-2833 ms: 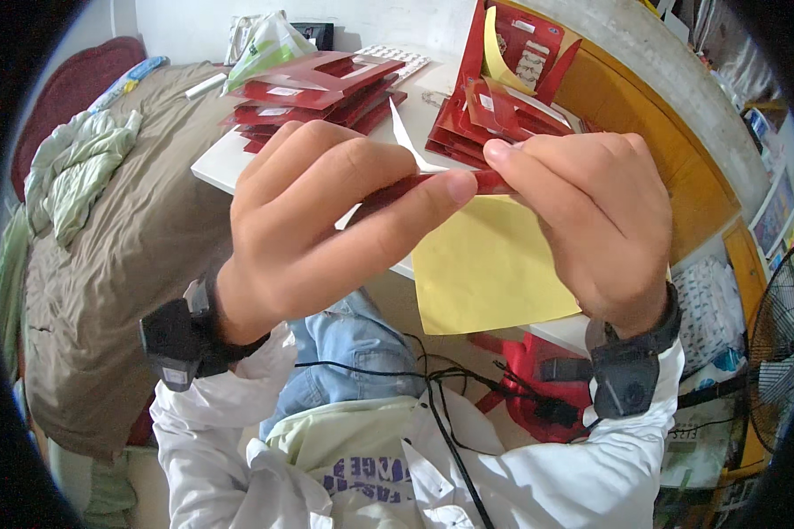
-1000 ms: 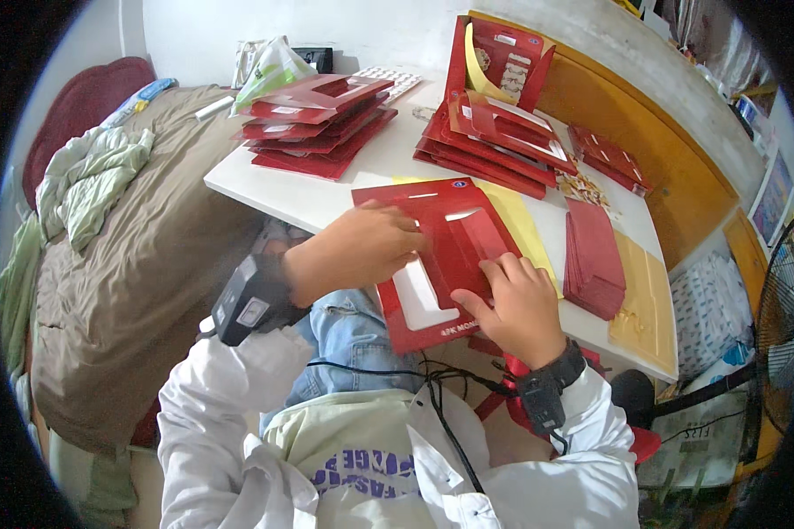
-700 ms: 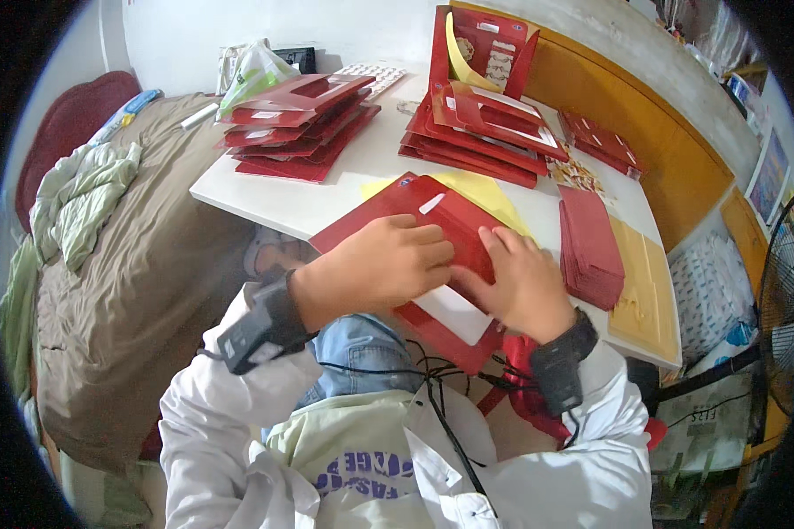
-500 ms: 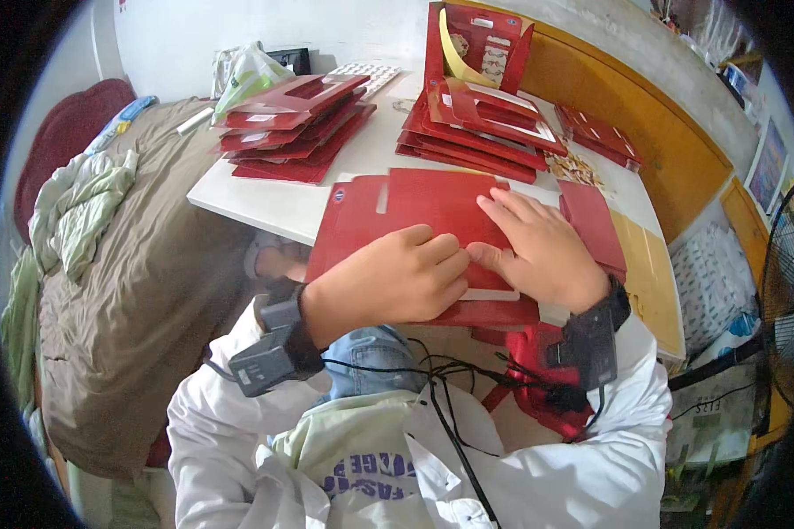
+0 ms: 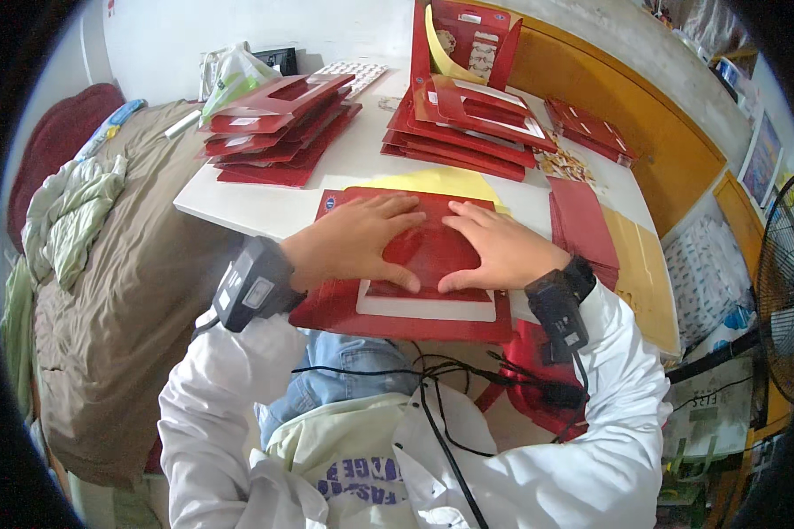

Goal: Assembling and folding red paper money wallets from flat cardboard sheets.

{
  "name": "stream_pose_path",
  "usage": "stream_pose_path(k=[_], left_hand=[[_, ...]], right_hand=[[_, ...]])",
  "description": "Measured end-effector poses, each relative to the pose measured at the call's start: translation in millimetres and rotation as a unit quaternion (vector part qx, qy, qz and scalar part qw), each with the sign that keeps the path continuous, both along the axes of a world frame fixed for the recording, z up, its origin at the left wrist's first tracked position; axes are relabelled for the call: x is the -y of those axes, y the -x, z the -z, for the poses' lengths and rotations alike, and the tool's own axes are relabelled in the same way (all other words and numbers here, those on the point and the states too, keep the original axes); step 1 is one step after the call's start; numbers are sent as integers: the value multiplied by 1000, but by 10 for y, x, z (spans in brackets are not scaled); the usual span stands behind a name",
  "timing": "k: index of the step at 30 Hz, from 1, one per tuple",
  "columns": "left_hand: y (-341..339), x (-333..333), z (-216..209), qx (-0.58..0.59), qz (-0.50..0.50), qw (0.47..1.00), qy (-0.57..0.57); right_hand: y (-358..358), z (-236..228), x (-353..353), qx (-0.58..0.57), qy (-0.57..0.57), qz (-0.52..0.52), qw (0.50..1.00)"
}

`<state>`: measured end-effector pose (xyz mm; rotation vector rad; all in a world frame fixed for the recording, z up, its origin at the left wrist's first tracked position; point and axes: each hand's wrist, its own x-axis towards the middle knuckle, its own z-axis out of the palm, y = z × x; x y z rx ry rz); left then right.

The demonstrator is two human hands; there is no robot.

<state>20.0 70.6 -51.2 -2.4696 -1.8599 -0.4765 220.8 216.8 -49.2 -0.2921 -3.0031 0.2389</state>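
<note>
A flat red cardboard folder (image 5: 397, 328) lies at the near table edge, its near end reaching past it. It has a pale-edged cutout, with a smaller red panel (image 5: 441, 256) lying over most of it. Both hands press flat on this panel. My left hand (image 5: 357, 240) is open on its left part, fingers stretched away from me. On the right, my right hand (image 5: 501, 249) is also open, its thumb tip close to the left thumb. Behind the folder a yellow sheet (image 5: 441, 181) shows.
Red folders are stacked at the back left (image 5: 278, 145) and back right (image 5: 459, 145). Behind stands an open red folder (image 5: 422, 44) with a yellow strip. Dark red cards (image 5: 582, 220) lie at the right, beside small loose pieces (image 5: 565, 166). A fan (image 5: 781, 291) stands far right.
My left hand has gone from closed to open and spread on the panel. The right hand has shifted slightly left and nearer. The red panel sits lower, and more yellow sheet shows behind.
</note>
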Motion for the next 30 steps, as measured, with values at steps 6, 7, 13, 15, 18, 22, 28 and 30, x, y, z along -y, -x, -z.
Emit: stream_pose_path(k=[6,7,13,15,18,22,28,30], left_hand=[[18,-144,157,2,0,998,67],[12,-127,130,11,-1,997,71],[-20,-135,70,51,13,996,71],[-46,-136,10,57,12,995,78],[-76,-152,-24,28,-15,994,104],[-68,-183,79,-13,-6,1000,10],[-216,-214,188,-32,-43,998,-30],[-216,-227,260,-20,-52,998,-20]], right_hand=[[24,110,11,23,-33,-6,999],[43,111,3,13,-24,-16,1000],[107,57,39,22,-8,-15,1000],[99,68,32,11,-17,-20,1000],[105,94,31,-13,-22,-28,999],[151,123,76,-45,-37,-42,997],[240,313,78,-82,-67,-41,994],[260,332,82,-74,-31,-31,996]])
